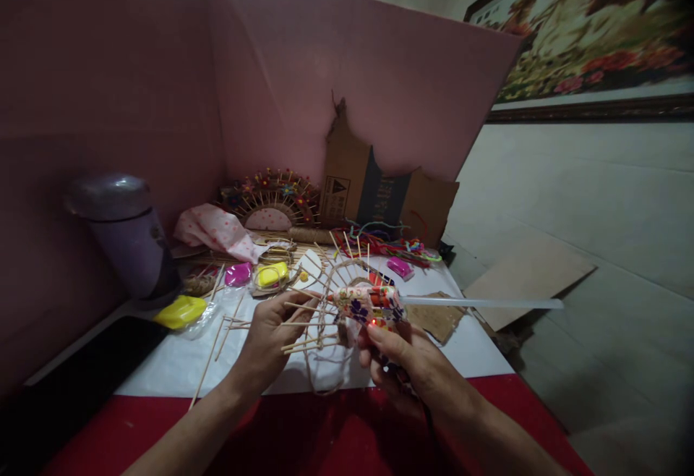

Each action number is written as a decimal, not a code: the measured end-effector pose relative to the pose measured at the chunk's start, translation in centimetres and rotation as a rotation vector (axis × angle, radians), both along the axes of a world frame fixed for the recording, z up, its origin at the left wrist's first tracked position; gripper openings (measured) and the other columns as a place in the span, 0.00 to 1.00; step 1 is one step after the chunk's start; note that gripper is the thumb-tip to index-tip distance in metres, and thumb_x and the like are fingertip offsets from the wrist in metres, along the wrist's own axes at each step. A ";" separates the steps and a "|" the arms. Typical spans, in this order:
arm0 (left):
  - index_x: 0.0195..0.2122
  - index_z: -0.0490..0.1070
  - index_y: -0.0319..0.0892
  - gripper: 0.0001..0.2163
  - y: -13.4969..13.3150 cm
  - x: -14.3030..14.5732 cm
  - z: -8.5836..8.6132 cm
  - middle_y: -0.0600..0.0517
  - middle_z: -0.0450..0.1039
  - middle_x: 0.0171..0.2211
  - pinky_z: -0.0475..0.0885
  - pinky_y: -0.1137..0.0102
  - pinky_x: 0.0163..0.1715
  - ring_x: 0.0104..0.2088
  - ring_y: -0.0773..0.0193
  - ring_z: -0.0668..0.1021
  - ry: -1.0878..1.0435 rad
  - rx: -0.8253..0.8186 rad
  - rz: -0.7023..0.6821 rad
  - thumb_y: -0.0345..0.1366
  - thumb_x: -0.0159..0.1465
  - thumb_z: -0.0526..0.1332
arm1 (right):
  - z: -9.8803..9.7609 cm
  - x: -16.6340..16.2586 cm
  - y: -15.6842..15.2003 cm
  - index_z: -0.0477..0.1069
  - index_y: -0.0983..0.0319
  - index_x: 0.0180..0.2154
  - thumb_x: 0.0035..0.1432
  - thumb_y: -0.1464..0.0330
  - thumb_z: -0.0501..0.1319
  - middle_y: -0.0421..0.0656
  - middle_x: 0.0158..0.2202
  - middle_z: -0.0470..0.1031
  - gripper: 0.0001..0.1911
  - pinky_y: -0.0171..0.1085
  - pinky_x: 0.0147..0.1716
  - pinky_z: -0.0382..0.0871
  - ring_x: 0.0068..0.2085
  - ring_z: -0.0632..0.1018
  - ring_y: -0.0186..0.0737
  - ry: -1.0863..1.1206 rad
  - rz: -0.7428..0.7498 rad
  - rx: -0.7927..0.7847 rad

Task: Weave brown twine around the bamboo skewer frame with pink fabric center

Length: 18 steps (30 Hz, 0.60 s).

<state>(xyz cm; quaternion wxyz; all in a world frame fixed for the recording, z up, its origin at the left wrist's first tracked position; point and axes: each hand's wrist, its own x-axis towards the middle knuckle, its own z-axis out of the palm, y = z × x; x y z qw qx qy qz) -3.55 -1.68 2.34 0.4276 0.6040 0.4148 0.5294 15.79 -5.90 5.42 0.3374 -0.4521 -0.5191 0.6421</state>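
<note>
My left hand (276,335) grips a fan-shaped craft frame (330,302) made of thin wooden skewers wound with twine, holding it upright over the white sheet. My right hand (404,364) is closed round a glue gun (369,306) wrapped in flowered paper, with a small red light glowing on it. Its nozzle points left at the skewers, close to my left fingertips. A long white glue stick (482,303) juts out of the gun's back to the right.
On the white sheet (173,364) lie loose skewers, yellow clay (181,311), pink clay (238,273) and coloured cords (401,248). A finished skewer fan (274,201), a pink cloth (217,230) and torn cardboard (379,197) stand against the pink backdrop. A purple jar (127,237) stands at left.
</note>
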 end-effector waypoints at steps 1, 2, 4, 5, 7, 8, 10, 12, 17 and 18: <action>0.33 0.75 0.38 0.10 0.0 0.0 0.0 0.51 0.72 0.24 0.65 0.72 0.28 0.29 0.64 0.73 -0.004 -0.001 -0.005 0.38 0.56 0.60 | 0.0 0.0 0.0 0.67 0.64 0.32 0.55 0.53 0.53 0.33 0.15 0.61 0.20 0.26 0.11 0.49 0.12 0.58 0.24 -0.002 0.010 0.005; 0.32 0.75 0.38 0.09 0.0 0.0 0.0 0.51 0.72 0.25 0.65 0.72 0.28 0.29 0.64 0.73 -0.009 0.000 -0.012 0.38 0.56 0.60 | -0.1 0.0 0.1 0.67 0.64 0.32 0.55 0.52 0.53 0.33 0.14 0.61 0.20 0.26 0.10 0.49 0.12 0.58 0.24 -0.005 0.019 0.009; 0.31 0.75 0.38 0.09 0.0 -0.1 0.0 0.51 0.73 0.26 0.66 0.71 0.29 0.29 0.64 0.73 -0.012 -0.001 -0.017 0.38 0.55 0.60 | -0.3 -0.1 0.2 0.66 0.65 0.30 0.55 0.52 0.52 0.33 0.13 0.60 0.21 0.26 0.08 0.48 0.11 0.56 0.24 0.001 0.022 0.013; 0.31 0.75 0.38 0.09 0.0 -0.1 0.0 0.51 0.73 0.26 0.66 0.71 0.29 0.29 0.64 0.73 -0.010 -0.002 -0.013 0.38 0.55 0.60 | -0.4 -0.1 0.3 0.66 0.65 0.29 0.55 0.52 0.52 0.33 0.13 0.60 0.21 0.26 0.08 0.47 0.11 0.56 0.24 0.017 0.014 0.014; 0.31 0.75 0.38 0.09 -0.1 -0.1 0.1 0.51 0.73 0.25 0.66 0.71 0.29 0.29 0.63 0.73 -0.009 -0.009 -0.003 0.37 0.55 0.61 | -0.6 0.0 0.2 0.67 0.65 0.30 0.55 0.53 0.52 0.34 0.14 0.61 0.21 0.25 0.07 0.47 0.11 0.56 0.23 0.078 -0.012 0.013; 0.31 0.75 0.38 0.08 -0.1 -0.1 0.1 0.51 0.73 0.24 0.66 0.71 0.29 0.29 0.63 0.73 -0.012 -0.014 0.001 0.37 0.54 0.61 | -0.5 0.0 0.2 0.67 0.65 0.31 0.56 0.54 0.52 0.34 0.14 0.61 0.20 0.24 0.07 0.47 0.11 0.56 0.23 0.115 -0.033 0.016; 0.30 0.75 0.38 0.08 0.0 -0.1 0.1 0.51 0.73 0.24 0.66 0.71 0.29 0.30 0.62 0.73 -0.020 -0.019 0.003 0.37 0.54 0.61 | -0.2 0.2 0.0 0.68 0.65 0.32 0.56 0.55 0.53 0.35 0.15 0.63 0.19 0.24 0.08 0.47 0.11 0.56 0.22 0.189 -0.087 0.053; 0.30 0.75 0.38 0.08 0.0 -0.1 0.0 0.51 0.73 0.25 0.66 0.71 0.29 0.30 0.62 0.73 -0.021 -0.023 0.006 0.37 0.53 0.62 | 0.3 0.7 -0.2 0.68 0.64 0.33 0.54 0.55 0.55 0.38 0.19 0.67 0.18 0.24 0.08 0.48 0.12 0.58 0.22 0.255 -0.197 0.117; 0.29 0.75 0.38 0.09 0.1 -0.1 0.1 0.49 0.74 0.28 0.66 0.71 0.27 0.28 0.64 0.73 -0.038 -0.050 0.010 0.38 0.53 0.62 | -0.2 3.9 0.6 0.68 0.61 0.37 0.52 0.57 0.58 0.40 0.26 0.69 0.16 0.26 0.10 0.50 0.17 0.63 0.26 0.126 -0.493 0.320; 0.29 0.75 0.38 0.09 0.1 -0.1 0.1 0.49 0.75 0.28 0.66 0.71 0.27 0.28 0.64 0.73 -0.045 -0.057 0.012 0.38 0.52 0.62 | -0.7 5.0 0.9 0.68 0.62 0.35 0.53 0.56 0.56 0.38 0.22 0.66 0.16 0.27 0.10 0.50 0.16 0.62 0.27 0.003 -0.506 0.365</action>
